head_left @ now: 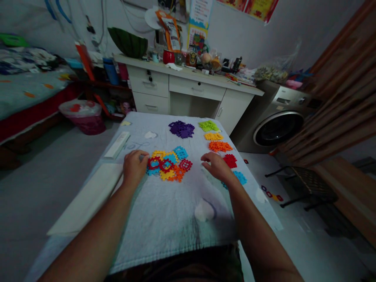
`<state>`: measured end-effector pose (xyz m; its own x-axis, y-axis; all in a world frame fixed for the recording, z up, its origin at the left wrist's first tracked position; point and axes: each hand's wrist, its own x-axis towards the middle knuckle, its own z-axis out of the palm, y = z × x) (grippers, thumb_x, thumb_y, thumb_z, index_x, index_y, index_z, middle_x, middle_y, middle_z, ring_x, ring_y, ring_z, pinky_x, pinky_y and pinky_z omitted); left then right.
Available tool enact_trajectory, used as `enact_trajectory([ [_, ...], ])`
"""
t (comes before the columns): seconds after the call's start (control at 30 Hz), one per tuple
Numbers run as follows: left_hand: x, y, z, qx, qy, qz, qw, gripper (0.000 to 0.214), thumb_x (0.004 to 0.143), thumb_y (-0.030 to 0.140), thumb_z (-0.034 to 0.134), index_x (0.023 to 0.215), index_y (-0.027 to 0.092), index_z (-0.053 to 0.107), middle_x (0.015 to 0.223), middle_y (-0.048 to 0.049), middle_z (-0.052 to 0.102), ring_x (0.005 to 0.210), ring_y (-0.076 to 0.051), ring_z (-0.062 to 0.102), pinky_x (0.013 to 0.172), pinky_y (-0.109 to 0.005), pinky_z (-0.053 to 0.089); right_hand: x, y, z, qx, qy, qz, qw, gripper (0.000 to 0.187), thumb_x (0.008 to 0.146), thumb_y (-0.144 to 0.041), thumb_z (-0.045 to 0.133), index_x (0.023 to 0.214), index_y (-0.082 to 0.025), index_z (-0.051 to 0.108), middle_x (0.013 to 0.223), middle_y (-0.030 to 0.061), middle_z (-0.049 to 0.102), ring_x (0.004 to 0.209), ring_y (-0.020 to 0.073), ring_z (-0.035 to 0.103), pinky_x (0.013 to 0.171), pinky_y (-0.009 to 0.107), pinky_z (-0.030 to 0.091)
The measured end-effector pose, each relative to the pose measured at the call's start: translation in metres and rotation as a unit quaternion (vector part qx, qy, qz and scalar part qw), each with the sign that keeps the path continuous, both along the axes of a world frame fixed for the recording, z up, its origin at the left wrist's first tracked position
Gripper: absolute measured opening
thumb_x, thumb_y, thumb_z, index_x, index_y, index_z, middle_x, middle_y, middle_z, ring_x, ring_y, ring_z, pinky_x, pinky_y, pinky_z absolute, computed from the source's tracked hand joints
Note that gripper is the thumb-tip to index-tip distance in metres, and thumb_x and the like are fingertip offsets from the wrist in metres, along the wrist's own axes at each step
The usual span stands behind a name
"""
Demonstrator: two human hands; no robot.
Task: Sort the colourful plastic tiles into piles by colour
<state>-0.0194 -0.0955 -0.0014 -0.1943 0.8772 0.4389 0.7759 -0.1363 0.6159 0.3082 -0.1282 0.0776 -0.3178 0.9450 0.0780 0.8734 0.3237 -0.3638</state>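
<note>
A mixed heap of toothed plastic building pieces (pixel 169 166) in blue, yellow, orange and red lies mid-table. My left hand (pixel 134 166) is at its left edge, thumb and forefinger curled together close to a red ring-shaped piece (pixel 154 163). Whatever those fingers hold, if anything, is hidden. To the right of the heap hovers my right hand (pixel 216 166), its thumb and fingers slightly apart with nothing seen between them. Beside and partly behind it are a red pile (pixel 230 160) and a blue pile (pixel 241 178).
Orange (pixel 220 146), yellow (pixel 213 136), green (pixel 208 125) and purple piles (pixel 181 129) sit farther back on the cloth-covered table (pixel 176 219). A white box (pixel 117 145) and a folded pale sheet (pixel 91 199) lie left. Beyond stand a desk (pixel 149 86) and washing machine (pixel 276 117).
</note>
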Motion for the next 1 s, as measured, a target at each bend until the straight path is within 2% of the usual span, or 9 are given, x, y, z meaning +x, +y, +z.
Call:
enact_trajectory([
  [0.1, 0.0, -0.001, 0.001, -0.006, 0.003, -0.007, 1.0, 0.011, 0.078, 0.027, 0.057, 0.076, 0.02, 0.065, 0.088, -0.0069, 0.07, 0.092, -0.026, 0.063, 0.093, -0.042, 0.045, -0.038, 0.022, -0.012, -0.012, -0.001, 0.004, 1.0, 0.021, 0.087, -0.018, 0.058, 0.106, -0.014, 0.067, 0.106, 0.0106, 0.068, 0.099, 0.0187, 0.06, 0.091, 0.03, 0.042],
  [0.2, 0.0, -0.002, 0.002, -0.015, 0.001, -0.009, 1.0, 0.011, 0.077, 0.028, 0.058, 0.075, 0.02, 0.066, 0.087, -0.0066, 0.07, 0.091, -0.026, 0.063, 0.091, -0.041, 0.045, -0.065, 0.04, -0.028, -0.022, 0.014, -0.057, 0.998, 0.036, 0.088, -0.026, 0.059, 0.122, -0.014, 0.06, 0.114, 0.0128, 0.066, 0.104, 0.0205, 0.06, 0.091, 0.032, 0.043],
  [0.3, 0.001, -0.001, 0.002, -0.023, 0.0, -0.007, 1.0, 0.011, 0.076, 0.028, 0.059, 0.073, 0.02, 0.066, 0.084, -0.0064, 0.07, 0.087, -0.025, 0.063, 0.088, -0.039, 0.046, -0.082, 0.051, -0.042, -0.021, 0.03, -0.121, 0.992, 0.055, 0.087, -0.038, 0.061, 0.134, -0.014, 0.049, 0.118, 0.014, 0.064, 0.106, 0.0229, 0.06, 0.092, 0.034, 0.044],
  [0.4, 0.001, 0.001, 0.001, -0.023, 0.003, 0.003, 1.0, 0.01, 0.075, 0.028, 0.059, 0.071, 0.02, 0.064, 0.082, -0.0061, 0.069, 0.085, -0.025, 0.063, 0.086, -0.038, 0.046, -0.089, 0.054, -0.051, -0.014, 0.031, -0.155, 0.987, 0.059, 0.084, -0.044, 0.064, 0.133, -0.016, 0.05, 0.117, 0.0136, 0.063, 0.107, 0.0248, 0.059, 0.092, 0.036, 0.044],
  [0.6, 0.002, 0.001, 0.001, -0.034, -0.021, 0.019, 0.999, 0.011, 0.074, 0.03, 0.058, 0.069, 0.021, 0.06, 0.078, -0.0043, 0.067, 0.081, -0.023, 0.062, 0.083, -0.037, 0.047, -0.089, 0.055, -0.058, -0.003, 0.043, -0.157, 0.987, 0.052, 0.079, -0.039, 0.07, 0.125, -0.021, 0.056, 0.117, 0.0118, 0.061, 0.108, 0.0249, 0.057, 0.091, 0.036, 0.044],
  [0.77, 0.003, 0.0, 0.002, -0.046, -0.045, 0.011, 0.998, 0.016, 0.076, 0.035, 0.055, 0.067, 0.022, 0.058, 0.075, -0.0033, 0.065, 0.079, -0.021, 0.06, 0.08, -0.035, 0.046, -0.084, 0.058, -0.059, 0.029, 0.127, -0.149, 0.98, 0.037, 0.08, -0.02, 0.063, 0.117, -0.02, 0.061, 0.106, 0.0072, 0.059, 0.097, 0.0179, 0.058, 0.09, 0.03, 0.045],
  [0.9, 0.003, -0.001, 0.002, -0.042, -0.054, 0.002, 0.998, 0.02, 0.079, 0.037, 0.051, 0.067, 0.023, 0.056, 0.073, -0.0033, 0.063, 0.078, -0.022, 0.059, 0.077, -0.035, 0.046, -0.069, 0.059, -0.045, 0.038, 0.191, -0.142, 0.971, 0.028, 0.08, -0.016, 0.057, 0.107, -0.017, 0.064, 0.096, 0.0046, 0.06, 0.089, 0.0159, 0.058, 0.086, 0.028, 0.045],
  [1.0, 0.002, -0.002, 0.003, -0.045, -0.052, -0.002, 0.998, 0.022, 0.081, 0.038, 0.048, 0.068, 0.023, 0.056, 0.073, -0.0034, 0.062, 0.076, -0.022, 0.059, 0.074, -0.035, 0.046, -0.043, 0.052, -0.028, 0.037, 0.238, -0.131, 0.962, 0.029, 0.08, -0.021, 0.057, 0.108, -0.017, 0.064, 0.093, 0.0033, 0.061, 0.08, 0.0146, 0.057, 0.078, 0.027, 0.047],
])
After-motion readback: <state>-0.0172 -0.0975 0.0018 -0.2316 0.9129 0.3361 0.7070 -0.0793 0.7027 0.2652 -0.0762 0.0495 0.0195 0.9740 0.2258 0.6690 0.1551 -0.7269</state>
